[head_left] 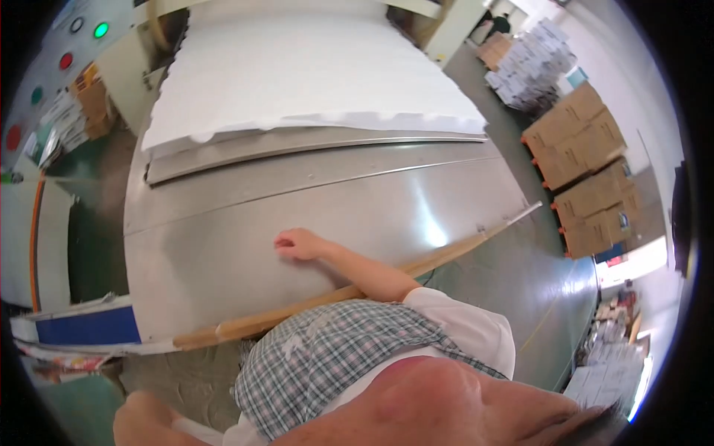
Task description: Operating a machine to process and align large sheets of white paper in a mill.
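Observation:
My right hand (299,244) is over the bare metal table (223,253), its fingers curled in and no object visible in them. Its forearm reaches in from the right, across the wooden front edge (282,318). Beyond the hand, a wide white sheet (320,74) with wavy edges covers the far part of the machine bed. A raised metal bar (297,157) runs crosswise just in front of the sheet, apart from my hand. Of my left side only a bent bare arm shows at the lower left; the left hand is out of sight.
A panel with coloured buttons and a lit green lamp (102,30) stands at the far left. On the right, brown cartons (587,141) are stacked on orange pallets, with wrapped white bundles (532,67) behind them. A blue panel (88,325) adjoins the table's left corner.

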### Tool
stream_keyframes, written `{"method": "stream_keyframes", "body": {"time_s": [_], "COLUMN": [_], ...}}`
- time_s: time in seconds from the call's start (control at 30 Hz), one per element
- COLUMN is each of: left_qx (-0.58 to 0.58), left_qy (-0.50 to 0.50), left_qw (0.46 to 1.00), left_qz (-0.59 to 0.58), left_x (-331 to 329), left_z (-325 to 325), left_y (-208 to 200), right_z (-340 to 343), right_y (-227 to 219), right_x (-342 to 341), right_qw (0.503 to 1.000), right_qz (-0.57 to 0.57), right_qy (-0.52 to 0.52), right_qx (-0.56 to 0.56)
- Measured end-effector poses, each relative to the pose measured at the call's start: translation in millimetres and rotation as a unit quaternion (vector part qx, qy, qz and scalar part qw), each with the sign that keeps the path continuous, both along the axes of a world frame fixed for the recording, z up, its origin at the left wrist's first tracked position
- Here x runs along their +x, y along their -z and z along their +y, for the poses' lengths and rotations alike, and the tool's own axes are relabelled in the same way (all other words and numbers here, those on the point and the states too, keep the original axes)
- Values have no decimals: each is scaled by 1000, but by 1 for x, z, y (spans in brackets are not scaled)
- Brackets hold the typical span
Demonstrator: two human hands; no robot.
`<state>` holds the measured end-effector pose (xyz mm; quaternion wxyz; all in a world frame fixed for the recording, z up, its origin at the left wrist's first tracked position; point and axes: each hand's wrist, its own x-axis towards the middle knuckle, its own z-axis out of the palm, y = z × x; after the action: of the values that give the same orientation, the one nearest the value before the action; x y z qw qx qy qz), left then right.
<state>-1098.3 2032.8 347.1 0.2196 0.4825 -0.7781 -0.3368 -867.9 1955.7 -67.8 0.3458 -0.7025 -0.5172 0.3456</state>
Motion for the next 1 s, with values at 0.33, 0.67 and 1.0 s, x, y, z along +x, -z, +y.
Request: {"method": "stream_keyframes", "body": {"time_s": [0.33, 0.67, 1.0], "left_qx": [-403, -189, -380], "left_qy": [-418, -193, -436], "left_qw": [762, 947, 769], "left_qz": [287, 176, 271], "left_x": [-19, 1, -12], "left_z": [3, 6, 14], "left_y": [44, 29, 41], "right_z": [-7, -6, -6], "right_y": [0, -7, -3], "right_x": [11, 10, 9], "right_qw": [1000, 1000, 1000], "right_qz": [6, -11, 1], "right_qy": [26, 16, 24], "right_qx": [4, -5, -5]}}
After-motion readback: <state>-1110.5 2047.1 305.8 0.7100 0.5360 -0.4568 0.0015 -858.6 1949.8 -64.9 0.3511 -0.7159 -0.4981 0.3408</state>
